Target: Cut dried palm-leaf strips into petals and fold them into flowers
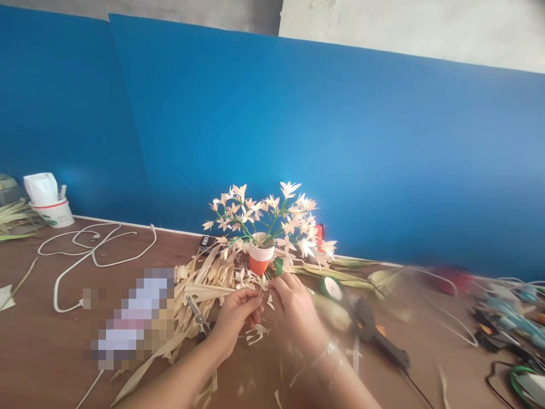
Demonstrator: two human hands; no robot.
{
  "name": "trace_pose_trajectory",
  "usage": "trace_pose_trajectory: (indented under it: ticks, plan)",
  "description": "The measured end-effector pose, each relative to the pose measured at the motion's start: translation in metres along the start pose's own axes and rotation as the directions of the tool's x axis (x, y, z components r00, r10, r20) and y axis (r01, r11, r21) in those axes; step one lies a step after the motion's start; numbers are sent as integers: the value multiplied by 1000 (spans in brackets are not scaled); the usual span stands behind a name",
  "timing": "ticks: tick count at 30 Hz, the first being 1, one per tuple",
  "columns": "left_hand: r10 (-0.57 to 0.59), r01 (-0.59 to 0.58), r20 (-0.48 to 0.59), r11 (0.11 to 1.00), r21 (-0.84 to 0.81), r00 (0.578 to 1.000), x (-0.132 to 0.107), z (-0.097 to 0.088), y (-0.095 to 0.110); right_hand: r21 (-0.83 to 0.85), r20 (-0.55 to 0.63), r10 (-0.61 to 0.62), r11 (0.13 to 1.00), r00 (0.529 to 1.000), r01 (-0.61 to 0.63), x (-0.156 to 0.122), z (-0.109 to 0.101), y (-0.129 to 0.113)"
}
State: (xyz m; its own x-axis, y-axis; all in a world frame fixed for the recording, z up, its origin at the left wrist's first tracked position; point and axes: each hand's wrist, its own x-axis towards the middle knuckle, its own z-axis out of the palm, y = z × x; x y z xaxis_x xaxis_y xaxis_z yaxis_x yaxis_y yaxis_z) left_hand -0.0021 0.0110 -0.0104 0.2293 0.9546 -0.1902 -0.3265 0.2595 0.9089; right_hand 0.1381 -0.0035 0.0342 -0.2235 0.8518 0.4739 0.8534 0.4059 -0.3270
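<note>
My left hand [239, 313] is closed in a pinch in front of the flower pot, with a thin pale sliver at its fingertips that is too small to name. Close beside it, my right hand [296, 301] has its fingers curled together; what they hold, if anything, is hidden. A small dark green piece [279, 266] shows just past the right fingers. Behind both hands stands an orange and white cup [259, 261] bearing green stems with cream flowers [247, 213]. Dried husk strips [208, 278] lie to the left, and scissors [199, 314] rest by my left wrist.
A dark glue gun [378, 335] and a roll of green tape [332, 288] lie right of my hands. White cables [100, 247] and a blurred-out oblong item [134, 318] are on the left. Tangled cords [511, 324] cover the far right. A blue panel [340, 142] borders the table's back.
</note>
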Motion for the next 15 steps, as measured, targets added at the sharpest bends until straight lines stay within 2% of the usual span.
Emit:
trace_pose_trajectory:
  ticks: [7,15]
  plan:
    - [0,0,5,1000,17,1000,0,0,-3,-43,27,-16,999,1000,17,2,-2,1]
    - [-1,1,12,999,33,1000,1,0,-4,18,34,-11,1000,999,10,1,-3,-1]
